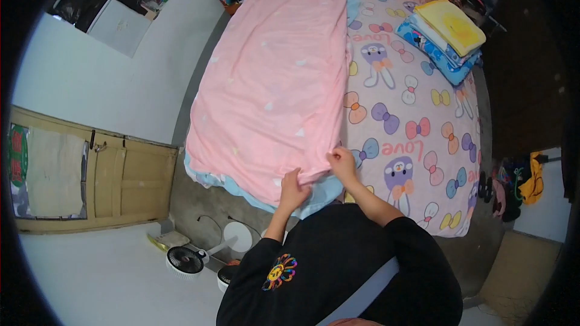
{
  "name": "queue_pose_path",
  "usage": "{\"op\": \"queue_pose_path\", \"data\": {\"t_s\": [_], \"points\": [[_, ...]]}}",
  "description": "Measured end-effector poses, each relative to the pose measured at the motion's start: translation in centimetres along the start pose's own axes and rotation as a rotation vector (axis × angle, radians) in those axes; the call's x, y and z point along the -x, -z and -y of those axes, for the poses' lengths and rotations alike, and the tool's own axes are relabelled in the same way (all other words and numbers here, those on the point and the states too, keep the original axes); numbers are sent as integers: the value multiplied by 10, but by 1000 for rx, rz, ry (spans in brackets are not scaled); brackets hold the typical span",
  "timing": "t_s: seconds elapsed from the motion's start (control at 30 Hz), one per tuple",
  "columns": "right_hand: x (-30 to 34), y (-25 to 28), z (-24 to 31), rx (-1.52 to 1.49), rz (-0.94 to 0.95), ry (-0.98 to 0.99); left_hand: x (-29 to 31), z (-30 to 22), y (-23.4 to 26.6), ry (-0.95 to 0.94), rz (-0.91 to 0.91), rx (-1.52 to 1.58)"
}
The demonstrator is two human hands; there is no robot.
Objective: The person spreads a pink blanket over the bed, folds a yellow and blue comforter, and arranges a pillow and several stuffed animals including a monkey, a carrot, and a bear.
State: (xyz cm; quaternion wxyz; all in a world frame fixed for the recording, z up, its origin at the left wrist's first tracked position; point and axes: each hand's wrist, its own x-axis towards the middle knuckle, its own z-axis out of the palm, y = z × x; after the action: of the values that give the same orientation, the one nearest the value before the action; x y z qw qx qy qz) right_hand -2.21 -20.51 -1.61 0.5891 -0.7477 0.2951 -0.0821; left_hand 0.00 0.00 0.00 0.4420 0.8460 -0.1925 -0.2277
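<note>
A long pink sheet [278, 78] with small pale triangles lies spread along the left half of a bed. Light blue fabric [320, 193] shows under its near edge. My left hand [292, 187] grips the sheet's near edge. My right hand [342, 162] pinches the sheet's near right corner. Beside the sheet, the bed's cover [417, 121] is pale with purple cartoon figures and coloured bows.
A stack of folded cloths [448, 35], yellow on top, sits at the bed's far right. Two small fans [185, 262] stand on the floor near my left. A wooden door [90, 175] is at left. Clothes [525, 181] hang at right.
</note>
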Motion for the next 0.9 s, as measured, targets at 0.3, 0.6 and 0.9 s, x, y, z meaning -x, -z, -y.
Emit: {"op": "queue_pose_path", "data": {"t_s": [0.3, 0.6, 0.9], "points": [[13, -23, 10, -262, 95, 150, -56, -41, -7, 182, -86, 247], [-5, -9, -39, 370, 240, -13, -61, -58, 37, 396, 45, 1168], [14, 1, 3, -243, -65, -8, -55, 42, 39, 377, -103, 409]]}}
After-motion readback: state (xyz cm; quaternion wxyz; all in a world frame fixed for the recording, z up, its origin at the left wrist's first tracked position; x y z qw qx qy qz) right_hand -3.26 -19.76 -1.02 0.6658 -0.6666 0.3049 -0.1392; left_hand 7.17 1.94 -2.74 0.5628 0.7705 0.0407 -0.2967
